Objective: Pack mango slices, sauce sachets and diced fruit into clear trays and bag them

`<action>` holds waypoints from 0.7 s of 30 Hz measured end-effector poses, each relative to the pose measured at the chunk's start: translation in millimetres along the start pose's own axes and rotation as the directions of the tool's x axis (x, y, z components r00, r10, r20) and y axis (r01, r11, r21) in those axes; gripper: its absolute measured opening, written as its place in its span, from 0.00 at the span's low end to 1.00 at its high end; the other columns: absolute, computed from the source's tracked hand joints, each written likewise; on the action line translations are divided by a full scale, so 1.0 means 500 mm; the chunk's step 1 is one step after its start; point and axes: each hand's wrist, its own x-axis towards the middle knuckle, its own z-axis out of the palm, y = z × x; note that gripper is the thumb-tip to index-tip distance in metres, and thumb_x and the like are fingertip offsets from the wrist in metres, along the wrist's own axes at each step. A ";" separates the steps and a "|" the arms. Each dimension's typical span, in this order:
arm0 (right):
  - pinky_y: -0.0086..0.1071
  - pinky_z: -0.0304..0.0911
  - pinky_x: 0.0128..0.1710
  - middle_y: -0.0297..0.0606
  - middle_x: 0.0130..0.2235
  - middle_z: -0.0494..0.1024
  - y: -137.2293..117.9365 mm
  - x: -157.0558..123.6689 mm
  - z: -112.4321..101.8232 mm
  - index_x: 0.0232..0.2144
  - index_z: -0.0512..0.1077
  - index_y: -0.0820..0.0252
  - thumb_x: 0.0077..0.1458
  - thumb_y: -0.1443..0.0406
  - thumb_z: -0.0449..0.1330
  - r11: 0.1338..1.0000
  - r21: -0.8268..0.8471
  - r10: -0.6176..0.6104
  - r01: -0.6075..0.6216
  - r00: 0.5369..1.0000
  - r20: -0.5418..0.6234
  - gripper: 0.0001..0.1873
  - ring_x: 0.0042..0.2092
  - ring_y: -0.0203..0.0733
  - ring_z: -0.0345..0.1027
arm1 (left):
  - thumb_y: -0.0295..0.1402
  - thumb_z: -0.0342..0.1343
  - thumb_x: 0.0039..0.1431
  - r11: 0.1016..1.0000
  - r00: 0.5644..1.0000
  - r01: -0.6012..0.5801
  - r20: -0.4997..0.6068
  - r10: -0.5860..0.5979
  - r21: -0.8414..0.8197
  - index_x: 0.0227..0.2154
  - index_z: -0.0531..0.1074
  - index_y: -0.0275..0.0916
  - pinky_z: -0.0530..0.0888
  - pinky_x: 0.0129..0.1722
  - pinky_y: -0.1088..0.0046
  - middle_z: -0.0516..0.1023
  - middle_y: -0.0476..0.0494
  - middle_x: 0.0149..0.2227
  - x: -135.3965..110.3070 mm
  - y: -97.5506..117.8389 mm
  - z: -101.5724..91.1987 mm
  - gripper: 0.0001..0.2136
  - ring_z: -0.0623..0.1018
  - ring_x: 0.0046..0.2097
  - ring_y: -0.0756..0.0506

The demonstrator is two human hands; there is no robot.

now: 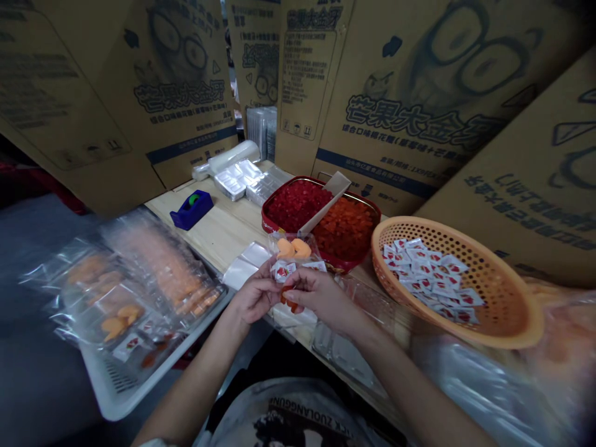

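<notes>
My left hand (256, 297) is closed on the near edge of a small clear plastic bag. Inside the bag's far end lie orange candy pieces (293, 248), with white sachets (282, 271) nearer my fingers. My right hand (326, 298) pinches a few red-orange pieces (289, 303) at the bag's near edge, close to my left fingertips. Just beyond the hands stands a red-rimmed tray (266, 225). It holds dark red bits (298, 203) on the left and orange-red bits (347, 223) on the right, split by a pale cardboard strip (326, 205).
On the right, an orange perforated basket (507, 310) holds many white sachets (431, 276). A white basket (116, 403) at the left carries filled bags (153, 273). A blue tape dispenser (192, 210) and clear packs (237, 179) sit farther back, before large cardboard boxes (186, 93).
</notes>
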 end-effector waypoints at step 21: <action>0.29 0.59 0.31 0.32 0.30 0.73 -0.026 0.027 -0.135 0.29 0.70 0.58 0.44 0.66 0.59 0.905 -0.415 -0.301 0.095 0.833 -0.464 0.05 0.31 0.35 0.64 | 0.13 0.50 0.43 0.997 0.999 0.054 -0.008 -0.054 -0.059 0.55 0.57 0.49 0.68 0.50 0.56 0.72 0.47 0.49 -0.039 0.022 0.008 0.36 0.72 0.50 0.42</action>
